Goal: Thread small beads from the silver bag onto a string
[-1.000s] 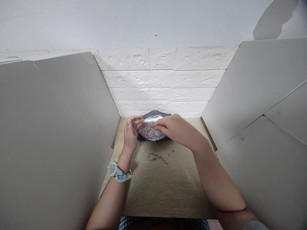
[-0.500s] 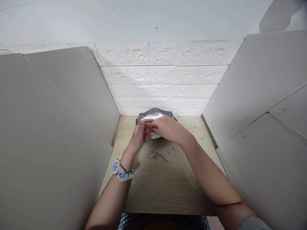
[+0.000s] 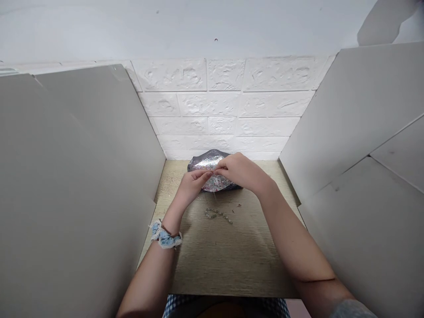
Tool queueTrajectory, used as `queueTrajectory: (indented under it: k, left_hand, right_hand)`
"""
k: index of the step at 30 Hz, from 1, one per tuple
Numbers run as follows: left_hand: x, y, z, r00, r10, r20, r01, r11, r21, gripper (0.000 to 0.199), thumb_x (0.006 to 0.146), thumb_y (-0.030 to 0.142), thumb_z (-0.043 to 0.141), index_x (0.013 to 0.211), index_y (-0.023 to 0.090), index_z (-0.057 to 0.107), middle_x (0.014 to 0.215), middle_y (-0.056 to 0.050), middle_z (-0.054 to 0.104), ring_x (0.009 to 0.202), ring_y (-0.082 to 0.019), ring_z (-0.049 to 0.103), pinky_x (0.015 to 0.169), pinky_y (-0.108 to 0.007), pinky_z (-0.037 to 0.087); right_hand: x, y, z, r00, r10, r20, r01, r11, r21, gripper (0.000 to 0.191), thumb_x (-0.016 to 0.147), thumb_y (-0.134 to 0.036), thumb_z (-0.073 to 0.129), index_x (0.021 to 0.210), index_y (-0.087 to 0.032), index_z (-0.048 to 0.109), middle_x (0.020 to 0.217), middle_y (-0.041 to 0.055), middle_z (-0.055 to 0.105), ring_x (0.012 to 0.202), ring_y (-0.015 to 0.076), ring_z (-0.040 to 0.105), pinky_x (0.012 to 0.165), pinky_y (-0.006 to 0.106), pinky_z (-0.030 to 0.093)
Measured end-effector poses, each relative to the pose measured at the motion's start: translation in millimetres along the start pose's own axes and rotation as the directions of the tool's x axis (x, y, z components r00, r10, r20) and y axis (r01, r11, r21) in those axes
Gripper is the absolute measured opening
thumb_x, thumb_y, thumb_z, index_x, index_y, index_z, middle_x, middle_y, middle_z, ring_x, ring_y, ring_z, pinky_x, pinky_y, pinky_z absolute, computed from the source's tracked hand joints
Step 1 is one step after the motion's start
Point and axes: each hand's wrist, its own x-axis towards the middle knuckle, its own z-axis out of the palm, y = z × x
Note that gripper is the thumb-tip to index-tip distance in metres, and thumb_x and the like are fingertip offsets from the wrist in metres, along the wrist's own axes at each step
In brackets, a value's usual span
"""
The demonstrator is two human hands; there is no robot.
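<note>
My left hand (image 3: pixel 194 183) and my right hand (image 3: pixel 233 170) meet fingertip to fingertip above a silvery bag (image 3: pixel 212 158). Thumb and fingers are pinched together on each hand; whatever they hold is too small to make out. Many small, mixed-colour pieces (image 3: pixel 217 183) show in the bag's opening, just below my fingers. A thin thread hangs from near my hands. On the tabletop (image 3: pixel 232 256), nearer to me, lies a curved string of small greenish beads (image 3: pixel 213 215).
Grey panels stand at the left (image 3: pixel 82 176) and right (image 3: pixel 357 132) of the table. A white brick-patterned wall (image 3: pixel 221 106) closes the back. A few tiny bits (image 3: pixel 239 205) lie right of the beads. A blue scrunchie (image 3: pixel 165 236) circles my left wrist.
My left hand has turned and its fingers have straightened toward the right hand. My right hand has shifted slightly right and up. More of the bag's contents now shows.
</note>
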Motion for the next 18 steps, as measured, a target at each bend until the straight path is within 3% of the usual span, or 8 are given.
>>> queueTrajectory:
  k: [6, 13, 16, 18]
  left_hand:
    - [2, -4, -2.2, 0.999, 0.007, -0.039, -0.008, 1.0, -0.026, 0.031, 0.069, 0.043, 0.054, 0.069, 0.013, 0.06, 0.04, 0.006, 0.031, 0.04, -0.005, 0.025, 0.04, -0.02, 0.02]
    - [-1, -5, -3.4, 0.999, -0.025, 0.027, 0.032, 0.965, -0.26, 0.019, 0.076, 0.031, 0.044, 0.074, 0.015, 0.055, 0.04, 0.007, 0.025, 0.035, -0.004, 0.021, 0.036, -0.018, 0.015]
    - [-1, -4, -2.7, 0.999, -0.039, 0.036, 0.049, 0.938, -0.342, 0.014, 0.074, 0.024, 0.045, 0.079, 0.016, 0.055, 0.043, 0.008, 0.024, 0.035, -0.004, 0.021, 0.036, -0.016, 0.015]
    - [0, -4, -1.6, 1.0, -0.017, 0.002, 0.017, 0.918, -0.396, 0.016, 0.075, 0.027, 0.048, 0.087, 0.019, 0.053, 0.044, 0.008, 0.028, 0.034, -0.004, 0.023, 0.035, -0.015, 0.016]
  right_hand:
    - [-2, 5, -9, 0.995, 0.067, -0.081, -0.064, 0.997, 0.037, 0.022, 0.078, -0.023, 0.043, 0.069, -0.018, 0.062, 0.071, 0.0018, 0.058, 0.064, 0.01, 0.045, 0.055, 0.023, 0.027]
    - [-13, 18, -30, 0.955, 0.143, -0.261, -0.119, 0.987, 0.105, 0.022, 0.079, -0.026, 0.043, 0.074, -0.017, 0.063, 0.073, 0.0016, 0.059, 0.068, 0.0119, 0.049, 0.06, 0.025, 0.032]
    - [-22, 22, -42, 0.9, 0.174, -0.399, -0.129, 0.982, 0.138, 0.023, 0.079, -0.03, 0.044, 0.075, -0.017, 0.062, 0.071, 0.0023, 0.058, 0.065, 0.0124, 0.049, 0.06, 0.026, 0.035]
    - [-33, 18, -52, 0.806, 0.185, -0.563, -0.099, 0.979, 0.181, 0.023, 0.08, -0.032, 0.044, 0.078, -0.017, 0.061, 0.069, 0.0029, 0.056, 0.064, 0.0123, 0.049, 0.06, 0.027, 0.036]
